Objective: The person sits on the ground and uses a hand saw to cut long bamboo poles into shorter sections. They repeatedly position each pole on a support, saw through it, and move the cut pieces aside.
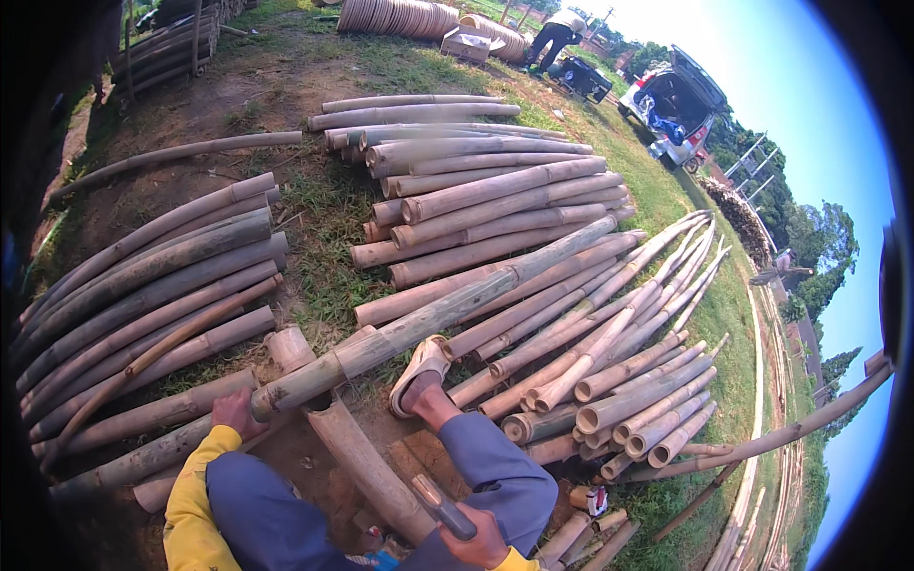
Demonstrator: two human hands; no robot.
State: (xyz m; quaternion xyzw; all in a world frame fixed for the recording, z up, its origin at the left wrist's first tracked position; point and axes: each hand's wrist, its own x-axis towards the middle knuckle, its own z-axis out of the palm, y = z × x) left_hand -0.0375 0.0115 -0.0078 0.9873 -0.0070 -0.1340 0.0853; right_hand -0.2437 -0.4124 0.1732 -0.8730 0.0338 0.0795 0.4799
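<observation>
A long greenish-grey bamboo pole (419, 333) slants across the view from lower left to upper right. Near its lower part my left hand (238, 416) is closed round it. My right hand (476, 542), low in the middle, grips a short tool (446, 506) with a dark body and a tan edge; its exact kind is unclear. Under the pole stands a short upright bamboo piece (288, 349). A thick bamboo length (367, 466) leans from there toward my legs, apart from the tool. My sandalled foot (419, 376) rests just right of the pole.
Stacked bamboo poles (505, 200) lie ahead, with more on the left (162, 276) and right (657, 400). A red-and-white object (588, 500) sits by short offcuts (581, 541). Farther off, another person (557, 38) bends near a car (674, 107) with its rear hatch raised.
</observation>
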